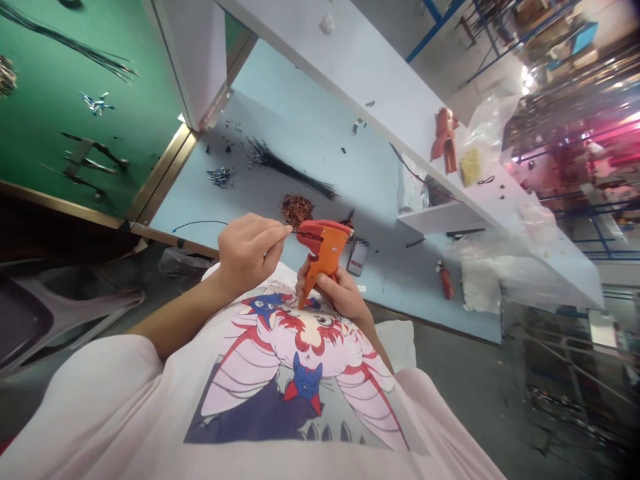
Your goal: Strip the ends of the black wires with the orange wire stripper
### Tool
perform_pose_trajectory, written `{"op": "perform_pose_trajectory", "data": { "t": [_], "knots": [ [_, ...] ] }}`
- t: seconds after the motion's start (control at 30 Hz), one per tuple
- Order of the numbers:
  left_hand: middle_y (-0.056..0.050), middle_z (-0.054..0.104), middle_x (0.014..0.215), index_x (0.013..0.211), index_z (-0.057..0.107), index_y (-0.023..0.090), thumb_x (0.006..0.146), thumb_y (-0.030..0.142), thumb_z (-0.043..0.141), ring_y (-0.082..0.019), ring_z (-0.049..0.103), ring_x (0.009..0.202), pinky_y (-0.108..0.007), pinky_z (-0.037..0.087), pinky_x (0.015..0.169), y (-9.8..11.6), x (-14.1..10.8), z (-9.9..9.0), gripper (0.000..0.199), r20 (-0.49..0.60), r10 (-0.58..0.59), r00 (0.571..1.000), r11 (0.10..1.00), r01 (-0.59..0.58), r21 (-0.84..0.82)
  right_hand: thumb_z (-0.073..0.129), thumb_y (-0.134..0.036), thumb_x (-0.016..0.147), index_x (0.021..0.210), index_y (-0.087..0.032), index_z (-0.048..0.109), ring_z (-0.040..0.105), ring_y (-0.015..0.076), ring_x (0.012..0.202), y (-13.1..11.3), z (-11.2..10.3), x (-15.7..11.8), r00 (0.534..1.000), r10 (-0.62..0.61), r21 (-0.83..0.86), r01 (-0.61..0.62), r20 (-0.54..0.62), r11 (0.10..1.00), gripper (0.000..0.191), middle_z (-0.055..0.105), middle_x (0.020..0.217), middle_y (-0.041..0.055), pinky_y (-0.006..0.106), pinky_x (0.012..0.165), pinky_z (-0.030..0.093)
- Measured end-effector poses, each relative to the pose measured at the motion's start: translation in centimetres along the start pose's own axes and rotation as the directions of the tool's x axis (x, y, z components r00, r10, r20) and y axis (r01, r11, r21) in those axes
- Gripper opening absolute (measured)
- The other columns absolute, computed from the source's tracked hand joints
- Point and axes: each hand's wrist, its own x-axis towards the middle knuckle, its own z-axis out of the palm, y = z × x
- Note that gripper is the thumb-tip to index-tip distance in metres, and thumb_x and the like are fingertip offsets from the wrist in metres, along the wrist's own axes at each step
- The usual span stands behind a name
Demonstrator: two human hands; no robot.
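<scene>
My left hand is closed around a thin black wire, pinching it between thumb and fingers. The wire's tail runs out to the left and has a small blue tip. On the other side, the wire reaches the jaws of an orange and red wire stripper; how far it goes in is hard to see. My right hand is wrapped around the stripper's handles, close to my chest. A pile of copper-coloured scraps lies on the light blue table just beyond the stripper's head.
A bundle of black wires and a small heap of blue-tipped pieces lie beyond my hands. A phone-like device is right of the stripper. A white shelf crosses above the table, with a red tool on it.
</scene>
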Motion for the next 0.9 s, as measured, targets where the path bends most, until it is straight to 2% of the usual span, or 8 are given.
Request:
{"op": "perform_pose_trajectory", "data": {
  "t": [0.37, 0.63, 0.9],
  "knots": [
    [-0.003, 0.069, 0.083, 0.090, 0.065, 0.023, 0.081, 0.016, 0.057, -0.015, 0.060, 0.075, -0.029, 0.044, 0.067, -0.02, 0.20, 0.14, 0.014, 0.022, 0.015, 1.000, 0.998, -0.016, 0.065, 0.058, -0.041, 0.085, 0.092, -0.015, 0.055, 0.056, 0.0130, 0.059, -0.15, -0.01, 0.03, 1.000, 0.000, -0.059, -0.001, -0.012, 0.998, 0.027, 0.059, 0.068, 0.0022, 0.027, 0.057, 0.048],
    [-0.004, 0.066, 0.081, 0.087, 0.062, 0.019, 0.080, 0.018, 0.061, -0.015, 0.058, 0.076, -0.028, 0.048, 0.071, -0.46, -0.06, 0.17, 0.007, -0.003, 0.017, 1.000, 1.000, -0.017, -0.015, 0.054, -0.041, 0.087, 0.086, -0.018, 0.051, 0.051, 0.0102, 0.048, 0.35, -0.21, 0.18, 1.000, 0.009, 0.008, -0.009, -0.021, 1.000, 0.023, 0.052, 0.061, -0.0020, 0.025, 0.048, 0.043],
    [-0.004, 0.063, 0.075, 0.085, 0.063, 0.018, 0.083, 0.018, 0.057, -0.014, 0.056, 0.073, -0.026, 0.046, 0.067, -0.31, 0.88, -0.35, 0.007, 0.089, 0.019, 0.996, 0.998, -0.013, -0.066, 0.062, -0.047, 0.079, 0.097, -0.016, 0.054, 0.054, 0.0145, 0.064, -0.50, -0.14, -0.09, 0.996, -0.044, -0.021, 0.046, 0.079, 0.999, 0.037, 0.055, 0.076, 0.0040, 0.031, 0.059, 0.049]
  ]
}}
